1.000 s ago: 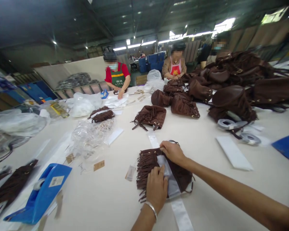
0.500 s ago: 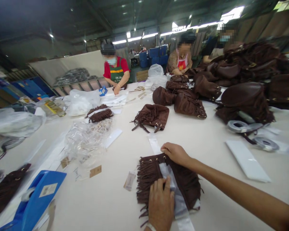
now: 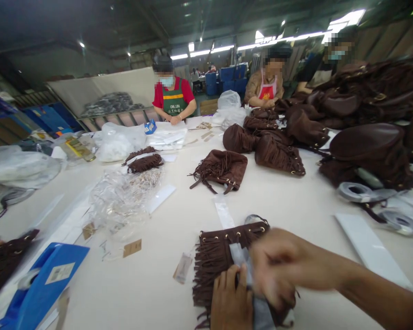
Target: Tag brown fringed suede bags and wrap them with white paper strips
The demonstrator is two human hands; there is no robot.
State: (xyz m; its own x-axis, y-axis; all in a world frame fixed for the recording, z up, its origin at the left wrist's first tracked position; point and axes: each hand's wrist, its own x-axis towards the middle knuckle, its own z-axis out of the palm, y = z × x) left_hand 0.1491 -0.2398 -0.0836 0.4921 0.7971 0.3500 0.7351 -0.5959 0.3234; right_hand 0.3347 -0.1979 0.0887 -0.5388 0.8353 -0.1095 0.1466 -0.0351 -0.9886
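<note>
A brown fringed bag (image 3: 209, 268) with metal eyelets along its top edge lies on the white table in front of me. My left hand (image 3: 231, 298) presses on it, fingers close together, beside a translucent plastic strip (image 3: 241, 254) running down the bag. Over the bag's right part is my right hand (image 3: 278, 266), blurred by motion, its fingers curled; whatever it may hold cannot be made out. A small clear packet (image 3: 183, 268) lies left of the bag, and a flat plastic strip (image 3: 223, 211) lies beyond its top edge.
A blue tape dispenser (image 3: 51, 279) stands at the left, near a tan tag (image 3: 132, 248). Crumpled plastic (image 3: 119, 201) lies mid-left. Another fringed bag (image 3: 227, 167) sits ahead; piled brown bags (image 3: 365, 142) and white sheets (image 3: 371, 247) are right. Several people are across the table.
My right hand has moved from the bag's top edge down and right over its right part. The bag's top right corner and a cord there now show. The view has shifted slightly.
</note>
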